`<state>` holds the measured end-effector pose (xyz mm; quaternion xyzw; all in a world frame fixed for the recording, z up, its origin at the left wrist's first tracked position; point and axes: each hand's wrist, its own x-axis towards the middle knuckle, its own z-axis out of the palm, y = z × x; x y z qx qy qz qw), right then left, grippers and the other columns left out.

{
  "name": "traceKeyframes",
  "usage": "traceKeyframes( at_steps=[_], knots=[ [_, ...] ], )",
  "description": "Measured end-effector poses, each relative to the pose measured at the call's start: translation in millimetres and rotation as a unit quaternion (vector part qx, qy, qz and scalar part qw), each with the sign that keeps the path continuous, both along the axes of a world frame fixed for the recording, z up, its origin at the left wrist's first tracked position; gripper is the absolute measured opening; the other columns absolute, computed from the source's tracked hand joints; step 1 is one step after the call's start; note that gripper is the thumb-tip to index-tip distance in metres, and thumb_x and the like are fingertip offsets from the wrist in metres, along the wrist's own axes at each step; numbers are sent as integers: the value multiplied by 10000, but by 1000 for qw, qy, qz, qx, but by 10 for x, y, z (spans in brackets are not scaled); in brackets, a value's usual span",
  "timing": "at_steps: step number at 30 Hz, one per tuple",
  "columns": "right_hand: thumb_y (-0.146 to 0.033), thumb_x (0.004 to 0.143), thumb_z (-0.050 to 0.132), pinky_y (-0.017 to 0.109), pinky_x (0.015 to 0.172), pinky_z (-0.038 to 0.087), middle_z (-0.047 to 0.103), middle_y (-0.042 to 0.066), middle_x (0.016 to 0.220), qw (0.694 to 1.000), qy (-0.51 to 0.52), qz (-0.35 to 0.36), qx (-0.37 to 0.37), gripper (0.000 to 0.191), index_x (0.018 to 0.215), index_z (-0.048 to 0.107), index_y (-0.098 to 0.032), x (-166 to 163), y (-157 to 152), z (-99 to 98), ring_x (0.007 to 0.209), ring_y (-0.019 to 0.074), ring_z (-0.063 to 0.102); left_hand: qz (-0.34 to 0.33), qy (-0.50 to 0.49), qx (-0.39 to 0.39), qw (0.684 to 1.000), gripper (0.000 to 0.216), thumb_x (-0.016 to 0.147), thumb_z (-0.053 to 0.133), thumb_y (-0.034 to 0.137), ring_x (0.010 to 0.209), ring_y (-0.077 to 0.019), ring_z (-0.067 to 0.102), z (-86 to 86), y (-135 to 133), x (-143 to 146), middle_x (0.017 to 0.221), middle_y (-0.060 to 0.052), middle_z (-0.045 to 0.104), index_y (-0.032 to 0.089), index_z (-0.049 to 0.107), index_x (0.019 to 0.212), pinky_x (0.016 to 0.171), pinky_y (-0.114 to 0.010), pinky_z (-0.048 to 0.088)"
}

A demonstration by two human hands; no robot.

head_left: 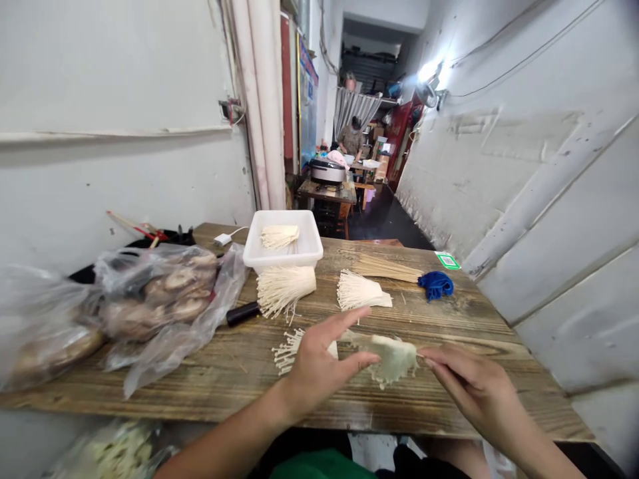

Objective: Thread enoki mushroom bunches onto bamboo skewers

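Note:
Fingertips of my right hand [476,379] pinch the end of a thin skewer [422,354]. A blurred, flattened bunch of enoki mushrooms [394,357] is on that skewer, just above the table. Beside it my left hand [319,356] is open, thumb and index finger apart, with nothing visible between them. Partly hidden behind the left hand lies another enoki bunch [288,349]. Two more lie farther back: a small bunch [360,290] and a larger bunch [289,288]. The larger one covers part of a tool with a dark handle [243,314].
A white plastic tub [253,256] holding enoki stands at the back of the wooden table [449,399]. Loose skewers [387,267] lie by a blue cloth tie [436,285]. Plastic bags of brown mushrooms [174,293] fill the left side. Far off, a person [352,138] is at another table.

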<state>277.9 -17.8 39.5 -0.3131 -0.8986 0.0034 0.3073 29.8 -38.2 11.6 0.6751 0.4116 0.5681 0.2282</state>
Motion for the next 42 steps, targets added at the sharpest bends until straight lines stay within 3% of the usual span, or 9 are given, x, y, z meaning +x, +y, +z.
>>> traceKeyframes(
  at_steps=[3, 7, 13, 19, 25, 30, 35, 38, 42],
  knots=[
    [-185, 939, 435, 259, 681, 536, 712, 74, 901, 997, -59, -37, 17, 228, 1012, 650, -167, -65, -4, -101, 784, 162, 677, 16, 193, 129, 972, 554, 732, 723, 400, 1199, -272, 543, 86, 74, -31, 1242, -111, 632, 208, 584, 1233, 1111, -502, 273],
    [-201, 946, 390, 266, 642, 512, 696, 83, 834, 994, -88, -61, 7, 287, 1043, 657, -161, -172, -5, -161, 742, 169, 659, -61, 396, 107, 910, 243, 839, 616, 346, 894, -235, 677, 204, 258, 54, 925, -83, 747, 190, 686, 1011, 1084, -530, 230],
    [-148, 921, 378, 240, 643, 487, 687, 50, 798, 995, -57, -7, -80, 320, 1031, 676, -187, -184, 13, -99, 693, 136, 633, -144, 417, 25, 897, 153, 846, 607, 286, 668, -149, 642, 322, 448, 146, 726, -20, 743, 213, 738, 812, 762, -266, 433],
    [-165, 928, 370, 248, 667, 488, 704, 64, 830, 995, -21, -42, -85, 323, 1021, 679, -180, -167, 10, -174, 709, 141, 640, -167, 439, 39, 882, 167, 851, 591, 253, 721, -179, 658, 377, 518, 291, 751, -47, 746, 192, 746, 842, 715, -258, 424],
    [-233, 930, 406, 257, 650, 461, 718, 70, 830, 992, -22, -101, -74, 302, 959, 704, -191, -56, 168, -240, 722, 165, 645, -192, 390, -5, 901, 201, 841, 593, 316, 665, -150, 651, 416, 742, 290, 759, -38, 750, 199, 756, 849, 633, -217, 426],
    [-265, 894, 472, 305, 717, 434, 727, 54, 893, 977, 102, -59, -179, 257, 925, 723, -217, 49, 353, -224, 786, 201, 648, -262, 331, -118, 899, 207, 745, 681, 356, 704, -155, 671, 610, 1024, 126, 782, -26, 753, 189, 754, 843, 636, -210, 475],
    [-306, 854, 513, 282, 660, 430, 694, 35, 768, 943, 234, -34, -235, 244, 886, 714, -171, 64, 439, -216, 710, 171, 610, -8, 95, -36, 995, 438, 739, 683, 385, 987, -209, 662, 710, 1084, -101, 1085, -110, 709, 154, 665, 1112, 911, -335, 486],
    [-350, 834, 504, 234, 488, 350, 562, -16, 568, 901, 336, -24, -274, 286, 888, 697, -147, -56, 450, -289, 491, 109, 463, 162, -14, 34, 986, 414, 803, 608, 454, 1039, -222, 643, 552, 986, -134, 1093, -103, 705, 162, 671, 1089, 982, -370, 448],
    [-427, 822, 487, 208, 404, 248, 529, -20, 603, 814, 476, -17, -331, 401, 1006, 662, -116, -542, 426, -543, 413, 62, 317, 60, -89, -84, 991, 487, 796, 615, 502, 1065, -226, 640, 265, 945, 32, 1148, -132, 680, 152, 631, 1135, 962, -365, 471]
  ],
)
